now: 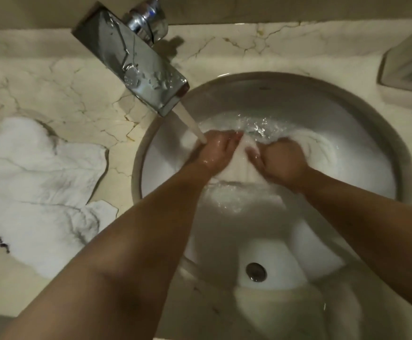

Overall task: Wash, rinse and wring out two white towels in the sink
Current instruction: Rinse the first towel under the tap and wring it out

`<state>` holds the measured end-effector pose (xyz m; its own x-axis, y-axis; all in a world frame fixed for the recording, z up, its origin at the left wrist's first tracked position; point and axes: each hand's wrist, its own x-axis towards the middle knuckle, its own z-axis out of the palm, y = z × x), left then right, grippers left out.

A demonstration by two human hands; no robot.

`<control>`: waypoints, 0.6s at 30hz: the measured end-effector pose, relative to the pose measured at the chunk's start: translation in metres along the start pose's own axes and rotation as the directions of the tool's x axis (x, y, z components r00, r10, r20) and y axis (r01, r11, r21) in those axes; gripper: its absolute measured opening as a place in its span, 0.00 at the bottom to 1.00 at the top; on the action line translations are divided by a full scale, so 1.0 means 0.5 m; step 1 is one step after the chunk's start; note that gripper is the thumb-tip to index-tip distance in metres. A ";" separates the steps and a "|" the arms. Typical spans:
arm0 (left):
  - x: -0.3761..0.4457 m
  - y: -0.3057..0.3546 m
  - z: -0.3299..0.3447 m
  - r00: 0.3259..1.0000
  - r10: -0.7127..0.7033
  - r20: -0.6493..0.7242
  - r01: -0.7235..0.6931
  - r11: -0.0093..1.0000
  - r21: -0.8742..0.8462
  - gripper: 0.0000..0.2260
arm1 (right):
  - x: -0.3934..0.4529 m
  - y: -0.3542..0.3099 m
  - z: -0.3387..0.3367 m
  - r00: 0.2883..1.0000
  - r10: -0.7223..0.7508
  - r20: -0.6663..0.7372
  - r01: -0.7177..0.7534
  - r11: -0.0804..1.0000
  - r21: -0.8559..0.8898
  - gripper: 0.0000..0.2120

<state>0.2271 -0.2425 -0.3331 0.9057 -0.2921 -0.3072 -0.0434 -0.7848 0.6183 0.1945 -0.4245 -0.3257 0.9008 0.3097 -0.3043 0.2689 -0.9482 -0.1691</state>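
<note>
A wet white towel (236, 165) lies bunched in the round white sink (361, 148), partly under water. My left hand (217, 150) grips its left side, right under the running stream from the chrome faucet (136, 62). My right hand (280, 160) is closed on the towel's right side, close beside the left hand. More of this towel spreads to the right under the rippling water. A second white towel (38, 187) lies crumpled on the marble counter left of the sink, with dark smudges on it.
The sink's drain (255, 272) shows near the front of the bowl. A beige box-like object (410, 60) stands at the back right of the marble counter (53, 84). The faucet spout juts over the sink's left rim.
</note>
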 end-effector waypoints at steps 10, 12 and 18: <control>-0.125 -0.047 0.077 0.912 0.060 -0.405 0.077 0.946 0.313 0.19 | -0.042 -0.074 0.055 0.953 0.074 -0.295 -0.030 0.988 0.149 0.26; -0.129 -0.051 0.093 0.887 0.127 -0.444 0.013 0.954 0.298 0.18 | -0.030 -0.076 0.070 0.973 -0.015 -0.232 0.038 0.995 0.096 0.25; -0.081 -0.029 0.074 0.930 -0.075 -0.361 0.152 0.970 0.189 0.32 | 0.047 -0.059 0.057 0.988 0.108 -0.112 -0.105 0.994 0.030 0.36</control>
<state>0.1755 -0.2395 -0.3568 0.9973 -0.0151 -0.0713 0.0159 -0.9093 0.4159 0.1982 -0.3874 -0.3547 0.9570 0.1958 -0.2140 0.1624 -0.9730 -0.1642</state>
